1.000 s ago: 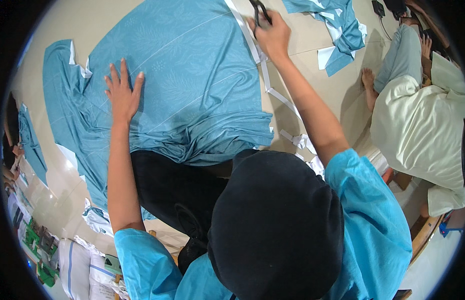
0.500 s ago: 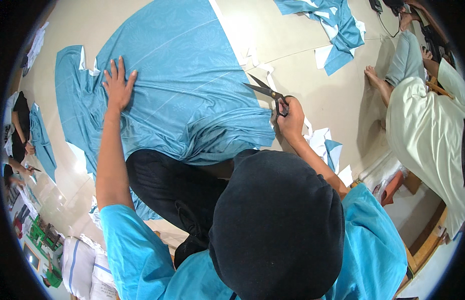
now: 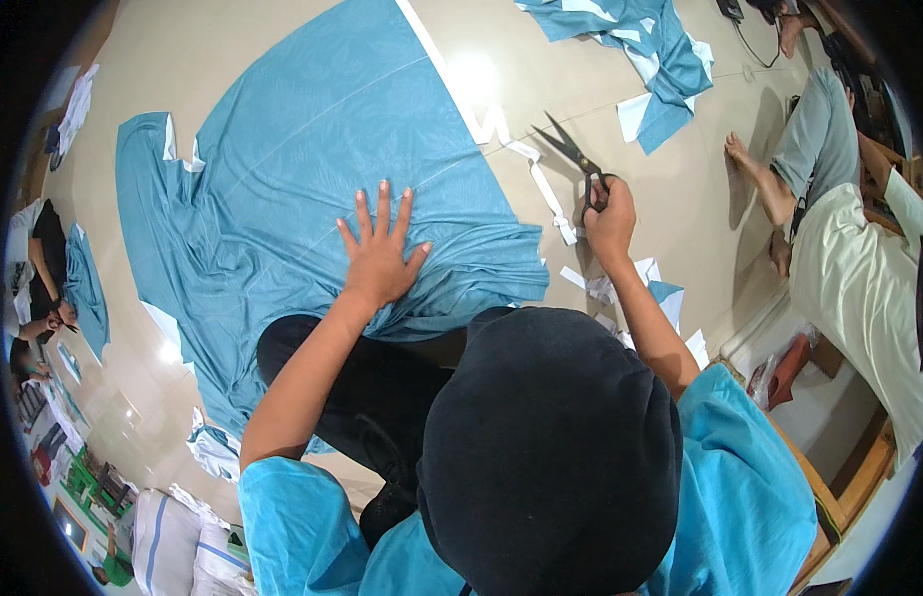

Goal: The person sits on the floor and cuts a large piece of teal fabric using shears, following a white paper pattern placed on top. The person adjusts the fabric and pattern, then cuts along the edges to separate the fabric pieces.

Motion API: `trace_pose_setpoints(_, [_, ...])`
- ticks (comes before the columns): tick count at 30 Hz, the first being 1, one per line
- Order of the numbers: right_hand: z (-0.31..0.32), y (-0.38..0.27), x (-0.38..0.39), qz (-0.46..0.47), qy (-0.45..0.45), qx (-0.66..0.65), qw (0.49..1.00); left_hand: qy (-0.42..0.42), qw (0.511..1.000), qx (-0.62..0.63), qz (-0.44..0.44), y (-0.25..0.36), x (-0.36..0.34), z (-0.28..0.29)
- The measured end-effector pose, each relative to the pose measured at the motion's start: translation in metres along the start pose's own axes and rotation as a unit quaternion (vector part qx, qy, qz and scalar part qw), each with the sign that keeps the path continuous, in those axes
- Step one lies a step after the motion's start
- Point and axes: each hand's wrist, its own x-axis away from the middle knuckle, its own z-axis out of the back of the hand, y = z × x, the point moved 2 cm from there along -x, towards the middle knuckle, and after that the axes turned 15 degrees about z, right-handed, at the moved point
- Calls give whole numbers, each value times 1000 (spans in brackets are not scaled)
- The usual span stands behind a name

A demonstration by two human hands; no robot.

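A large blue fabric (image 3: 312,129) with a white strip along its far right edge is spread over the tiled floor and bunches up near my knees. My left hand (image 3: 382,263) lies on it with fingers spread, pressing on the creased part. Off the fabric's right edge, my right hand (image 3: 609,221) grips black-handled scissors (image 3: 583,161) by the handles. Their blades stand apart and point away to the upper left, with no cloth between them. A narrow white strip (image 3: 541,184) lies on the floor beside the scissors.
Blue and white fabric pieces (image 3: 660,74) lie at the far right. White and blue scraps (image 3: 665,293) are near my right forearm. A person in pale clothing (image 3: 853,288) sits at right; others work at far left. White sacks (image 3: 168,541) stand at lower left.
My left hand has moved right and nearer across the fabric. My right hand has drawn the scissors right, away from the fabric's edge, and their blades have spread wider.
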Motion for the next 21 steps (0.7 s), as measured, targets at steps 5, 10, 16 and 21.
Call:
trace_pose_setpoints(5, [11,0,-12,-23,58,9,998,-9,1000,17,2,18,16,-5])
trace_pose_setpoints(10, [11,-36,4,-114,-40,-169,978,110,981,127,-94,32,8,11])
trace_pose_setpoints(16, [-2,-81,40,-236,-247,-340,876,108,965,196,-140,65,-19,11])
trace_pose_setpoints(21, [-3,-82,50,-280,-291,-347,846,123,967,186,-124,77,-29,-5])
